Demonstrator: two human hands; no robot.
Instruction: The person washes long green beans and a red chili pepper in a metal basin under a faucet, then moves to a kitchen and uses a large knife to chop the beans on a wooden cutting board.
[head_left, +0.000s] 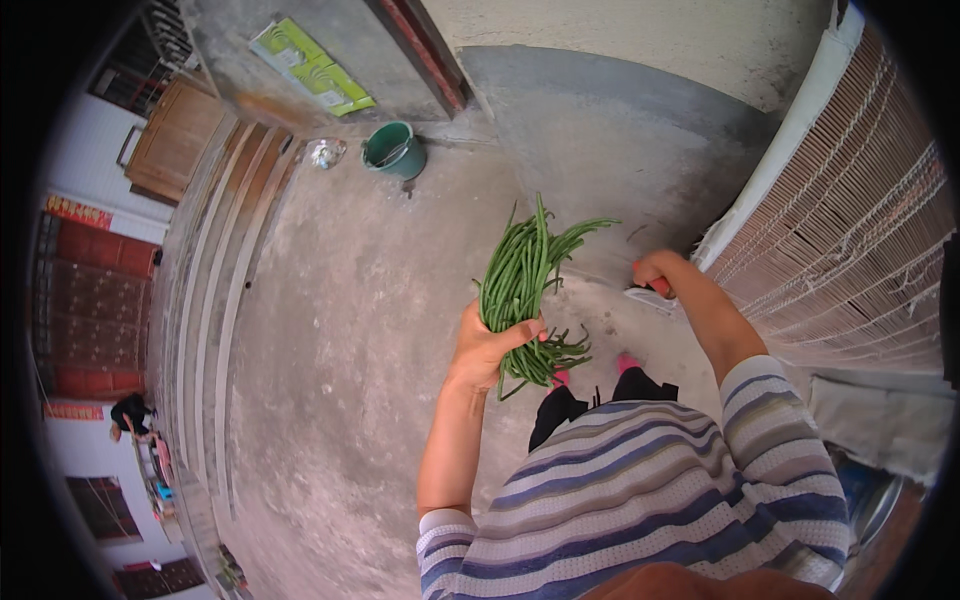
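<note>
A thick bunch of green long beans (517, 277) is clasped in my left hand (499, 341), its thumb across the stalks and the beans fanning out above and below. My right hand (658, 264) is closed around the red-orange handle (661, 286) of some tool, low beside the wall and the edge of a bamboo door curtain. A pale, flat part (649, 298) shows just below that hand; whether it belongs to the tool cannot be told.
A green bucket (394, 151) stands by the wall next to a crumpled plastic bag (328, 153). The bamboo curtain (832, 225) hangs close on my right. Concrete steps (225, 300) lie to the left, with a wooden cabinet (176, 139) and a distant person (131, 416) beyond.
</note>
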